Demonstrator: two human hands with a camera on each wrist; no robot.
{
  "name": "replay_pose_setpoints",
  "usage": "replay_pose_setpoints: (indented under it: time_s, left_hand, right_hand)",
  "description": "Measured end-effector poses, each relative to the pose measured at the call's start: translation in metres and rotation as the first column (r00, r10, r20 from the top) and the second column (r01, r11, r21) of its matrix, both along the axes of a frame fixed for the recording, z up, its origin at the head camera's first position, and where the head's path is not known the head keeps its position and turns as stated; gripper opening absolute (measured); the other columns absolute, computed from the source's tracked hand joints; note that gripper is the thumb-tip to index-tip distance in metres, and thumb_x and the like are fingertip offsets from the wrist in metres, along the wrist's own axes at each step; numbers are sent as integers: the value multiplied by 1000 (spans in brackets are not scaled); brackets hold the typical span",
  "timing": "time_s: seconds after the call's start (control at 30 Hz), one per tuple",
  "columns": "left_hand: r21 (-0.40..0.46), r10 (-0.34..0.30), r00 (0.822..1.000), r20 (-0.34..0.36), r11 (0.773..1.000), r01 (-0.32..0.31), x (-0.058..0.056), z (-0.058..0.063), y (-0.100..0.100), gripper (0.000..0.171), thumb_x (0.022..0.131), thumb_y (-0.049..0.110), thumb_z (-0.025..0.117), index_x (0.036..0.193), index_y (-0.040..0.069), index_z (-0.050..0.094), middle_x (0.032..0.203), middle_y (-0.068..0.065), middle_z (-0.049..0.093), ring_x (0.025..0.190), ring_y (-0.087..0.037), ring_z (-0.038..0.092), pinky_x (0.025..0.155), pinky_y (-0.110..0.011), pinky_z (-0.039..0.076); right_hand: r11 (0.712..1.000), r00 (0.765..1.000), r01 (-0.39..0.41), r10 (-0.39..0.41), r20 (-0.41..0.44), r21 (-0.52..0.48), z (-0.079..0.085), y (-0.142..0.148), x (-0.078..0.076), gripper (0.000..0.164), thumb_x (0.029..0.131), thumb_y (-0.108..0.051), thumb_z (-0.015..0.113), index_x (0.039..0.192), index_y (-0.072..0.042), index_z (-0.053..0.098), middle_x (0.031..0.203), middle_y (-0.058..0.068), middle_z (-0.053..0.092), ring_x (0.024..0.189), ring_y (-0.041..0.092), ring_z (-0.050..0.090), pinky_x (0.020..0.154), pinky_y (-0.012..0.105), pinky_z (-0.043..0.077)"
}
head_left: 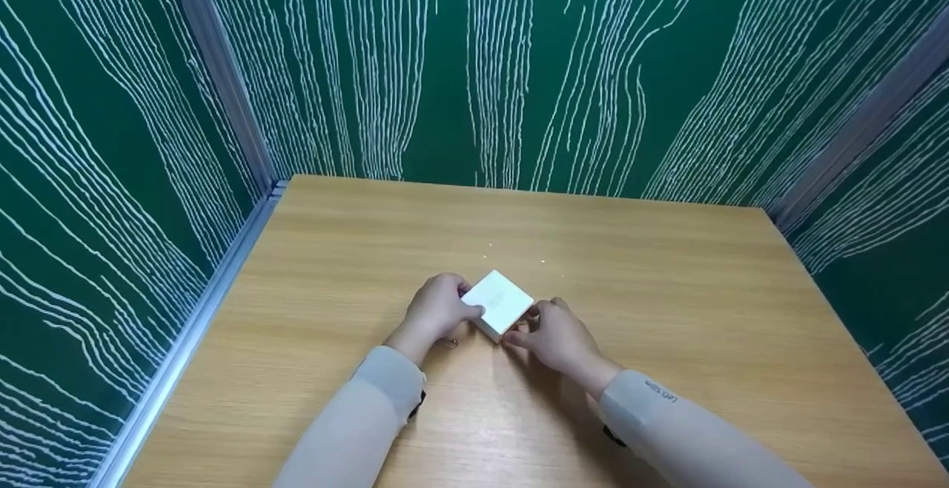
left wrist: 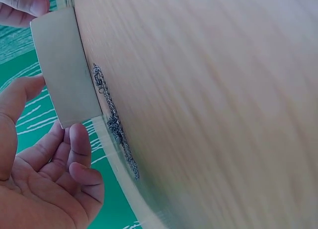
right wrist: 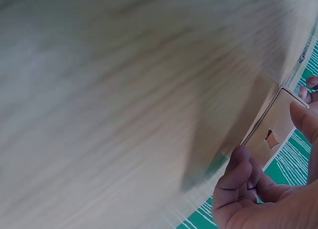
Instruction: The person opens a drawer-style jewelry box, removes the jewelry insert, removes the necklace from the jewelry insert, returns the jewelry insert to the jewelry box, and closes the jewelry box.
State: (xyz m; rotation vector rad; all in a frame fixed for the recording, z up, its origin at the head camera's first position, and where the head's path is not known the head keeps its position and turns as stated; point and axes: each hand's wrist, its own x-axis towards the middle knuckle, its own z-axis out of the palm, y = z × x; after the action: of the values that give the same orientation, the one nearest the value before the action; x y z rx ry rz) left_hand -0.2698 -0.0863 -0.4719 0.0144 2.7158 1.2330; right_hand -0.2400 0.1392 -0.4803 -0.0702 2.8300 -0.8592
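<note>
A small white box (head_left: pixel 498 301) with a flat top is held between both hands, just over or on the wooden table. My left hand (head_left: pixel 437 308) grips its left side, thumb on the top near the edge; in the left wrist view the fingers (left wrist: pixel 79 144) sit at the box's end. My right hand (head_left: pixel 556 336) holds the right side, thumb and fingers at its edges. The right wrist view shows a notch-like cutout (right wrist: pixel 271 139) in the box's side. Beside the box, near my left hand, lies a thin metal chain (left wrist: pixel 115 127).
The wooden table (head_left: pixel 667 302) spreads around the hands, with a few tiny light specks (head_left: pixel 543 261) beyond the box. Green walls (head_left: pixel 445 102) with white wavy lines stand behind and at both sides, joined by metal posts (head_left: pixel 222 73).
</note>
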Motion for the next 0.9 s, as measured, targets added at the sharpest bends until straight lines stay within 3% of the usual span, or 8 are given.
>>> replay_pose_setpoints:
  time_s: [0.3,0.4,0.53,0.63,0.77,0.9]
  left_hand:
    - [11,7,1000,2,1000,-7,1,0,0,38,94,27,93,123,6,79,121,-9,80,116,-29,72,112,-48,59]
    - [11,11,1000,10,1000,-11,1,0,0,37,94,28,93,122,7,79,120,-8,79,114,-28,71,111,-47,59]
    - [11,14,1000,18,1000,-14,1,1,0,37,95,28,93,123,7,79,120,-8,79,113,-27,71,109,-47,60]
    - [15,13,1000,27,1000,-13,0,3,-1,38,97,28,92,125,6,79,123,-8,79,113,-27,71,108,-47,61]
    - [16,7,1000,24,1000,-7,1,3,-1,37,97,27,91,124,6,79,122,-8,79,110,-25,71,107,-47,61]
    - [13,6,1000,15,1000,-6,1,2,0,36,95,26,92,122,6,79,119,-8,80,107,-25,71,106,-47,61]
  right_hand:
    - [1000,1000,-1,1,-16,-9,-2,-2,-2,51,92,-48,94,110,-6,71,128,15,64,95,25,65,88,45,58]
    - [999,1000,10,-10,-11,-33,-2,-2,-1,66,91,-48,94,127,1,69,135,18,62,100,27,66,94,48,61]
    - [997,1000,30,-30,-8,-77,-2,-2,-1,98,90,-48,94,158,7,48,153,25,53,111,32,67,106,55,60]
    - [996,1000,29,-30,-5,-87,-2,-3,-3,109,90,-52,91,166,5,39,157,25,51,115,33,66,109,56,58]
    - [998,1000,2,-3,-20,-59,-2,-5,-4,108,87,-57,93,161,5,47,144,20,56,108,29,64,103,51,59]
    - [1000,999,-10,9,-47,-25,-4,-7,-4,99,84,-53,99,152,5,56,133,17,58,100,26,63,96,48,59]
